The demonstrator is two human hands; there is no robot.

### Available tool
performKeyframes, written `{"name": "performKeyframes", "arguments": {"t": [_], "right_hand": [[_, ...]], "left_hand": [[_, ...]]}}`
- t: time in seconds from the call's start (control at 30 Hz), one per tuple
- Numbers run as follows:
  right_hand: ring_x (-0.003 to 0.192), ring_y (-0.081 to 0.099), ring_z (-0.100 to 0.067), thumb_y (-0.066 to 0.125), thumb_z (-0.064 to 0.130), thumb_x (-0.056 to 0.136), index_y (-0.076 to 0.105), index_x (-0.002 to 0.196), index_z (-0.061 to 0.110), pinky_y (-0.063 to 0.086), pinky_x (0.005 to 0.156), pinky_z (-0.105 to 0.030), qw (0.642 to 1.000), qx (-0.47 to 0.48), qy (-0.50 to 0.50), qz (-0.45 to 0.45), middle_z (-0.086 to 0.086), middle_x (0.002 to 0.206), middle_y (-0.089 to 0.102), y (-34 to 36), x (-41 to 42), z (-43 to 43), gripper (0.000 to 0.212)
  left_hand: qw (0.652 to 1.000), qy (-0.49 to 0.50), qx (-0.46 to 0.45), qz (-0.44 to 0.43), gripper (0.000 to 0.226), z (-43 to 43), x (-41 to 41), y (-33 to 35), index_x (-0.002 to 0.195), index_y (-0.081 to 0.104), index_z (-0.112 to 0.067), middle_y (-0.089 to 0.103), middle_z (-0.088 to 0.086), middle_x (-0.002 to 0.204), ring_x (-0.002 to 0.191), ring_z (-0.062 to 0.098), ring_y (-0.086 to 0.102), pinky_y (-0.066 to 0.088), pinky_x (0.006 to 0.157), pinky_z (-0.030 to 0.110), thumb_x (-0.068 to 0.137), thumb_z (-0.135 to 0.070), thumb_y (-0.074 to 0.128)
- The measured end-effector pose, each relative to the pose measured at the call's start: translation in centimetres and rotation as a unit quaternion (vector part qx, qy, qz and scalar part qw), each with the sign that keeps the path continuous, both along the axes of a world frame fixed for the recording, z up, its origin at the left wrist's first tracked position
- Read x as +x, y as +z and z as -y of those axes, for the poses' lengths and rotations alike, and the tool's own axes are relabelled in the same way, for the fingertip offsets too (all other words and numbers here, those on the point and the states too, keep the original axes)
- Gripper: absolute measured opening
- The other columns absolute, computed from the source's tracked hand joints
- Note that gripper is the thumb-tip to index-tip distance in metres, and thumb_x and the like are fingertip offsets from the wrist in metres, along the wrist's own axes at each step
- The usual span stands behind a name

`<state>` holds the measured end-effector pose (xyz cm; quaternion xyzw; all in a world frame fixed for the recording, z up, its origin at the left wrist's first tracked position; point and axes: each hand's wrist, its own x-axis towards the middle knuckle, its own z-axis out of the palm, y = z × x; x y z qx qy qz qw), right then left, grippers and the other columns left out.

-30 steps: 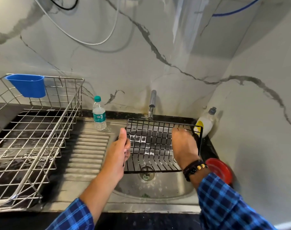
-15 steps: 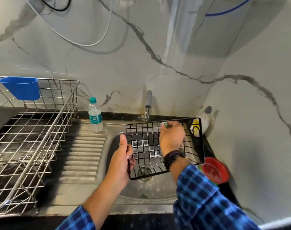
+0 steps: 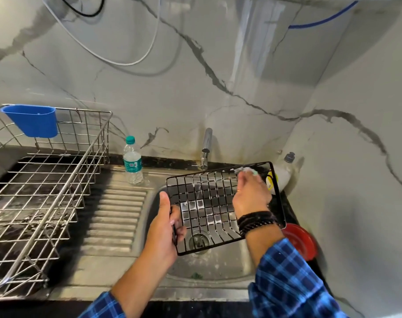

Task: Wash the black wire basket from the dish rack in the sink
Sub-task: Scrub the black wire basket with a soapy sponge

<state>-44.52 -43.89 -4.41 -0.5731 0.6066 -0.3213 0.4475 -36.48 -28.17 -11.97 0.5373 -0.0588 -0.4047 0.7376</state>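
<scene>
While left hand [image 3: 165, 228] grips black wire basket [image 3: 209, 204] edge over sink [image 3: 220, 268], right hand [image 3: 250, 198] pinches scrubber [image 3: 247, 170] at far rim.

Home kitchen, steel sink [image 3: 218, 275], dish rack [image 3: 57, 180]

Single view: wide-angle camera on head. Stands at near edge of table [image 3: 23, 306], looks forward and down into sink [image 3: 218, 269]; faces marble wall [image 3: 195, 99] behind tap [image 3: 205, 145]. Close range: forearms [image 3: 135, 278] enter from bottom edge; left hand [image 3: 165, 228] gripping wire basket [image 3: 209, 203], right hand [image 3: 250, 198] pinching sponge [image 3: 245, 171], fill lower centre. Dish rack [image 3: 46, 191] at left margin; side wall [image 3: 356, 180] at right. Lines bow toward frame edges.
</scene>
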Motion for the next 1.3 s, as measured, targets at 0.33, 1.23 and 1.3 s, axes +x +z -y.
{"name": "performKeyframes", "arguments": {"t": [0.33,1.23,1.3], "right_hand": [[0.058,0.066,-0.015,0.073,0.002,0.083,0.071,0.088,0.013,0.054,0.051,-0.026,0.956,0.061,0.006,0.286,-0.004,0.085,0.074,-2.0,5.3,-6.1,0.013],[0.11,0.06,-0.025,0.061,0.002,0.088,0.059,0.121,0.011,0.057,0.084,-0.035,0.639,-0.45,0.279,-0.557,-0.009,0.121,0.06,-0.7,-2.7,3.2,0.034],[0.107,0.06,-0.026,0.062,0.001,0.087,0.065,0.113,0.01,0.057,0.083,-0.036,0.626,-0.445,0.307,-0.562,-0.009,0.115,0.063,-1.0,-3.0,3.4,0.027]], "left_hand": [[0.993,-0.045,-0.078,-0.072,0.068,2.3,-1.2,1.4,0.056,0.048,-0.015,0.046,0.009,0.061,0.051,0.022,0.052,0.045,0.05,0.029,0.088,-0.074,0.041],[0.991,0.031,-0.037,0.129,0.042,-0.1,1.6,3.8,0.055,0.058,-0.047,0.031,-0.01,0.051,0.05,0.011,0.025,0.025,0.056,0.033,0.086,-0.072,0.041],[0.985,0.04,-0.016,0.17,0.053,-0.1,1.5,4.1,0.05,0.05,-0.036,0.03,-0.01,0.052,0.052,0.013,0.023,0.024,0.058,0.035,0.085,-0.074,0.04]]}}
